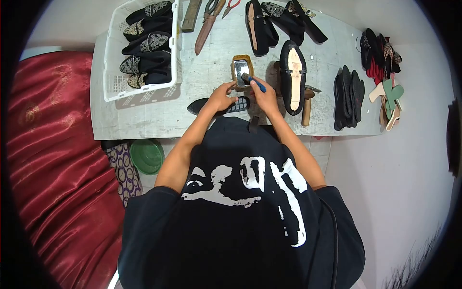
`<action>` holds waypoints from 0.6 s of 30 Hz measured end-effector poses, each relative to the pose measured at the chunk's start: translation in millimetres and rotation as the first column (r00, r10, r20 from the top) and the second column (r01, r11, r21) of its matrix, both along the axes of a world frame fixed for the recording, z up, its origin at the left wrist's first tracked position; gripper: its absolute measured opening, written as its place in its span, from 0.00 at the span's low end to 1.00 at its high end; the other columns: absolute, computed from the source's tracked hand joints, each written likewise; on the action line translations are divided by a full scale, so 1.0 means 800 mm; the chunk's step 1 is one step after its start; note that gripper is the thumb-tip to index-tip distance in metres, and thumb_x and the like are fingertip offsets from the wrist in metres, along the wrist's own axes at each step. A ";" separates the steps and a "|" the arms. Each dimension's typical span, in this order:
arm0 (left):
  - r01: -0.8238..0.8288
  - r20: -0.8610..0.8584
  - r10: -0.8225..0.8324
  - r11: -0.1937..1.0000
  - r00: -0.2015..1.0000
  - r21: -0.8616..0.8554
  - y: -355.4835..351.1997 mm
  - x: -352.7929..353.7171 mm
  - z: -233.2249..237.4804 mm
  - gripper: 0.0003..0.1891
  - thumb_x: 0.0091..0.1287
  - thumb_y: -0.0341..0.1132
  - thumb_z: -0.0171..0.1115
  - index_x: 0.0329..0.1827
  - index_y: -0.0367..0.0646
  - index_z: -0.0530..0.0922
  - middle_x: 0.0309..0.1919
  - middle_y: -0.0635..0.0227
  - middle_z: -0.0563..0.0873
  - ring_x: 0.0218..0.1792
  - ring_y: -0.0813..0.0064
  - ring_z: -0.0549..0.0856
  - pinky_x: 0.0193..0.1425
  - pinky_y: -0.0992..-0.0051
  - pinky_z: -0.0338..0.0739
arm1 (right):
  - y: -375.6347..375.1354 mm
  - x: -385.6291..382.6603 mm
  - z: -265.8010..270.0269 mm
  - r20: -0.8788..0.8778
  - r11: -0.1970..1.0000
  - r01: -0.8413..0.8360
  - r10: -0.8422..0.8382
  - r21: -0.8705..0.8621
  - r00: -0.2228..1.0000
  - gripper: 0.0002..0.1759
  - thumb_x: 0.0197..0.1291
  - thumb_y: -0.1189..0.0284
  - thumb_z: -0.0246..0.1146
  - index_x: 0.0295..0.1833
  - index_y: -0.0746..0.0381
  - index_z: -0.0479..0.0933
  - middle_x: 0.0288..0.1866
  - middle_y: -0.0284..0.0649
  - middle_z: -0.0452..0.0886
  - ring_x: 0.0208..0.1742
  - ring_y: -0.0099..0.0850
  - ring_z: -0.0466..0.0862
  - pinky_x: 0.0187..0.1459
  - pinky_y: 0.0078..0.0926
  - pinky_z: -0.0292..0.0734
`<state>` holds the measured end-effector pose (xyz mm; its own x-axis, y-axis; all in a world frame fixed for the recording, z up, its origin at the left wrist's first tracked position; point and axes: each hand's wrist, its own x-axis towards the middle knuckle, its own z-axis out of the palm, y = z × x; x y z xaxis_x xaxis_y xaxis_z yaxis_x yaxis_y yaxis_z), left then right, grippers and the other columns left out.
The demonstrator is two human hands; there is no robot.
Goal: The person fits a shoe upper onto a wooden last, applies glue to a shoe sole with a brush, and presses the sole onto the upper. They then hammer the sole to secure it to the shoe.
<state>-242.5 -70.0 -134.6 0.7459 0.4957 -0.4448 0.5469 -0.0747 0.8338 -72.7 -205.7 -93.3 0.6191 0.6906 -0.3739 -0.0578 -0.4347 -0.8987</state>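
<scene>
My right hand (pixel 265 98) is closed around a brush with a blue handle (pixel 259 85). The brush's dark tip dips into a small rectangular, yellow-brown stained container (pixel 234 72) with pale, shiny contents. My left hand (pixel 222 98) has its fingers apart, with fingertips right at the container's lower left corner and the thumb over a black shoe sole (pixel 196 105). That sole lies flat near the table's front edge, partly hidden under the left hand. To the right of my right hand, a black shoe (pixel 293 98) rests upside down with its pale underside up, on a stand.
A white plastic basket (pixel 176 58) at left holds several black embroidered shoes. Knife (pixel 205 34), pliers (pixel 231 6) and more shoes (pixel 258 33) lie at the back. A wooden-handled hammer (pixel 306 111), black soles (pixel 348 98) and green-and-cream pieces (pixel 392 96) lie at right.
</scene>
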 end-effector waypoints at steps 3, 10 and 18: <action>0.009 0.018 -0.010 0.998 1.000 0.064 -0.008 -0.001 0.010 0.41 0.64 0.33 0.80 0.82 0.42 0.73 0.68 0.52 0.85 0.66 0.54 0.86 0.73 0.63 0.80 | -0.005 -0.005 -0.006 -0.040 0.999 0.028 -0.027 0.039 0.999 0.27 0.74 0.63 0.71 0.72 0.64 0.82 0.43 0.41 0.92 0.36 0.24 0.89 0.40 0.26 0.85; -0.131 0.119 0.107 0.967 0.987 0.220 -0.003 -0.038 0.034 0.27 0.67 0.29 0.76 0.71 0.47 0.84 0.66 0.53 0.85 0.62 0.56 0.89 0.70 0.64 0.83 | -0.033 0.007 -0.055 0.000 0.989 -0.108 0.108 -0.103 0.994 0.28 0.65 0.70 0.73 0.69 0.66 0.82 0.46 0.42 0.92 0.43 0.31 0.92 0.48 0.32 0.86; -0.383 -0.071 0.489 0.757 0.869 0.529 -0.020 -0.159 -0.011 0.29 0.67 0.33 0.75 0.73 0.40 0.80 0.61 0.49 0.86 0.63 0.52 0.85 0.71 0.60 0.79 | -0.053 -0.015 -0.065 0.070 0.948 -0.205 0.228 -0.244 0.971 0.27 0.63 0.82 0.67 0.69 0.70 0.81 0.56 0.45 0.90 0.59 0.31 0.89 0.61 0.28 0.83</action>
<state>-369.7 -85.8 -143.3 0.3198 0.9326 -0.1670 0.7646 -0.1500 0.6268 -84.8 -248.0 -145.1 0.5052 0.7124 -0.4872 0.1426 -0.6256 -0.7670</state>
